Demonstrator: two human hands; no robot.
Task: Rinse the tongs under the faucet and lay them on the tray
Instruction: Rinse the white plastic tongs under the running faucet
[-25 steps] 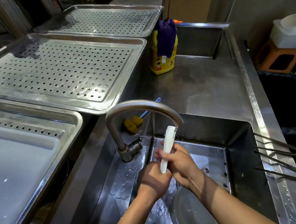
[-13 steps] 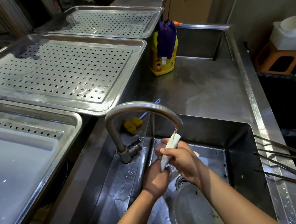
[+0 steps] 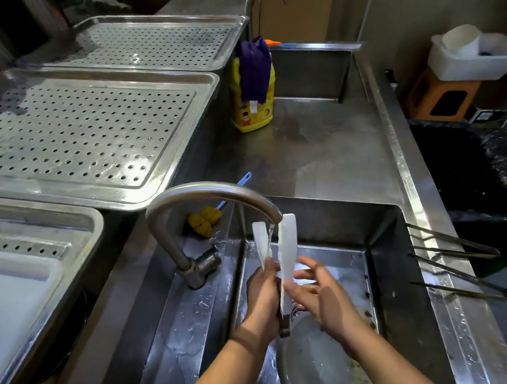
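White-tipped tongs (image 3: pixel 287 250) stand upright over the sink, their two arms spread apart under the faucet (image 3: pixel 212 196). Water runs down between the arms. My left hand (image 3: pixel 262 300) grips the tongs low, near the hinge. Beside the right arm of the tongs is my right hand (image 3: pixel 316 294), its straight fingers touching it. A perforated steel tray (image 3: pixel 165 173) lies to the left of the sink, with a second one (image 3: pixel 223 38) behind it.
The sink (image 3: pixel 389 271) holds a metal insert and a round bowl (image 3: pixel 317 366). Two long metal tongs (image 3: pixel 453 261) rest on the sink's right rim. A yellow soap bottle (image 3: pixel 253 110) with a purple cloth stands on the counter. A yellow brush (image 3: pixel 205 222) lies behind the faucet.
The tongs have sprung apart from closed to spread. My right hand let go of its grip on them and now has straight fingers beside the right arm.
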